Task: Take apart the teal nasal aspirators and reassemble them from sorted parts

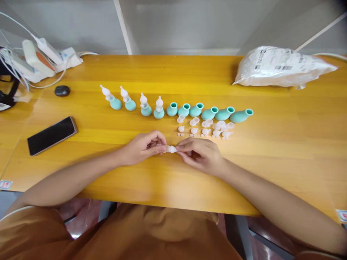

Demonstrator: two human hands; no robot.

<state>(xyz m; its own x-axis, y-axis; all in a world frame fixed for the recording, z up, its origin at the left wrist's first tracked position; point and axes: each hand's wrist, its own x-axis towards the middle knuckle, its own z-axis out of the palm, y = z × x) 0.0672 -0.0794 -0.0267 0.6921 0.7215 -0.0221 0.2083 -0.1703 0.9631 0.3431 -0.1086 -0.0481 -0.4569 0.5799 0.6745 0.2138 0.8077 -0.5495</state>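
Note:
Pinched between both hands is a small translucent white nozzle piece [171, 149], held level just above the table. My left hand [145, 147] is closed on its wider left end, partly hiding it. The fingertips of my right hand [202, 153] grip its pointed right end. Just beyond my right hand lie small translucent parts in rows: cups [194, 121], rounded nozzle tips [193, 130] and tiny round pieces [182, 134]. Behind them stands a row of open-mouthed teal squeeze bulbs [186, 109]. Farther left, several teal bulbs carry white nozzles, one being this nozzle-topped bulb [145, 109].
A dark-screened phone [52, 135] and black mouse [62, 90] lie on the left of the wooden table [121, 184]. A power strip [67, 59] with cables sits at the back left. At the back right rests a filled plastic bag [282, 68], near the grey partition [187, 27].

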